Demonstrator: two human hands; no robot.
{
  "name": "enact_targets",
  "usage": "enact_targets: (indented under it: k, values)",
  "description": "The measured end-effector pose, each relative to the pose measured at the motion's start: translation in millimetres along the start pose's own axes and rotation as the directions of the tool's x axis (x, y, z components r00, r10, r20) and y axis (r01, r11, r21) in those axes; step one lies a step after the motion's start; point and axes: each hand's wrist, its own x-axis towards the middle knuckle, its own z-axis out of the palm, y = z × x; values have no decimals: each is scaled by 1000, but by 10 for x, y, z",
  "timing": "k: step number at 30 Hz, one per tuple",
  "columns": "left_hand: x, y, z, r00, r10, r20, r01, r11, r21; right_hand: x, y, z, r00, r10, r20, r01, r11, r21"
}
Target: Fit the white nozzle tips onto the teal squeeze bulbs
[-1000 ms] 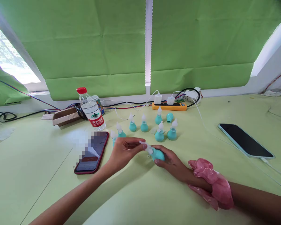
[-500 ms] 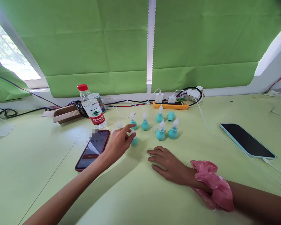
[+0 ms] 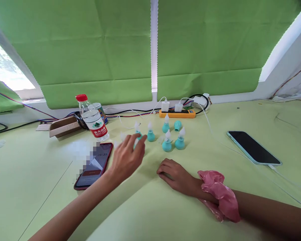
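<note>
My left hand [image 3: 127, 156] hovers over the left end of a group of small items, fingers apart and holding nothing I can see. Behind its fingers, a teal bulb with a pointed translucent tip [image 3: 137, 127] is partly hidden. Several matching pieces stand upright to its right, among them a near teal bulb [image 3: 167, 146] and a right-hand teal bulb [image 3: 180, 144]. One teal bulb without a tip [image 3: 177, 126] lies behind them. My right hand [image 3: 176, 176] rests on the table in front, fingers curled inward; whatever they may hold is hidden.
A red-cased phone [image 3: 96, 170] lies beside my left forearm, with a water bottle [image 3: 96, 124] and a cardboard box [image 3: 65, 127] behind it. An orange power strip [image 3: 177, 114] with chargers lies at the back. Another phone [image 3: 253, 147] on a white cable lies right.
My left hand has lifted its fingers off the near left bulb and opened them. My right hand's fingers have curled in. The view has shifted slightly to the right.
</note>
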Motion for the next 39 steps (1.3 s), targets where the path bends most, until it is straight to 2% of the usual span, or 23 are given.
enact_targets:
  k: [2, 4, 6, 10, 15, 26, 34, 36, 39]
  values:
    - [64, 138, 103, 982, 38, 187, -29, 998, -51, -4, -3, 1, 1000, 4, -17, -4, 1000, 5]
    - [164, 247, 272, 921, -7, 390, 31, 998, -55, -10, -4, -1, 999, 5, -35, -5, 1000, 4]
    - [285, 302, 463, 877, -61, 476, 77, 997, -14, -17, -2, -4, 999, 0, -38, 0, 1000, 1]
    - [480, 303, 747, 868, -60, 493, 74, 997, -10, -31, 10, -12, 999, -6, -41, 7, 1000, 21]
    - [517, 299, 857, 853, -78, 516, 80, 997, 17, -49, 22, -15, 996, 21, -86, -14, 996, 90]
    - [312, 241, 688, 859, -73, 507, 45, 997, 67, -54, -12, -28, 988, 44, -151, -23, 990, 137]
    - [423, 265, 799, 832, -63, 552, 63, 998, 18, -39, -25, -42, 976, 67, -205, -26, 981, 194]
    - [364, 274, 752, 827, -40, 561, 59, 998, -16, -40, -34, -59, 972, 91, -216, -44, 976, 215]
    - [134, 309, 602, 825, 31, 564, 30, 995, -99, -38, -31, -85, 949, 182, -257, -107, 953, 282]
